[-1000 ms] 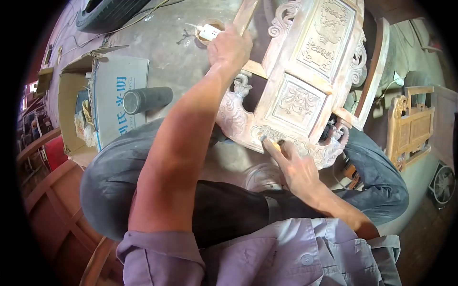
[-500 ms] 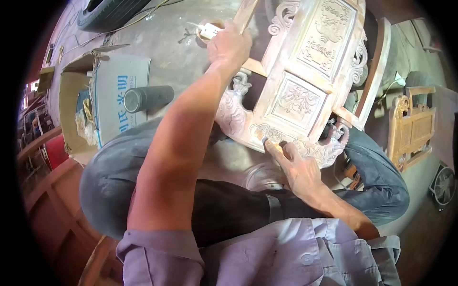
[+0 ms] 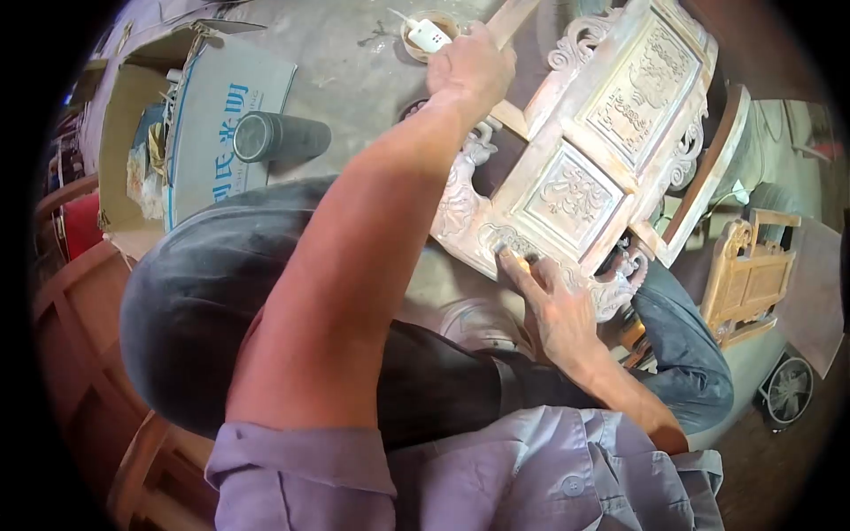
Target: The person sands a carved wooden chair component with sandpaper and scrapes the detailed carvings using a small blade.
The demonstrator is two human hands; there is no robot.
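A carved wooden chair (image 3: 549, 146), pale with dust, lies slanted across my legs with its panelled back facing up. My left hand (image 3: 474, 71) is closed around a plain wooden rail (image 3: 511, 19) at its far left side. Down at the near edge, my right hand (image 3: 562, 310) pinches a small yellow-orange piece (image 3: 522, 264) against the carved border (image 3: 503, 237). The fingers mostly cover that piece, so I cannot make out its kind. Just left of my left hand, a white power socket (image 3: 431, 37) rests over a round bowl (image 3: 409, 49).
On the left, a cardboard box (image 3: 190, 146) with rubbish inside stands beside a dark cylinder (image 3: 282, 137). Another carved wooden chair (image 3: 748, 283) is at right, near a round fan (image 3: 788, 391). Reddish wooden panels (image 3: 93, 327) lie at the lower left.
The view has shifted, so the chair and my left hand appear further right, and the tyre at upper left is out of sight. Both hands keep their places on the chair.
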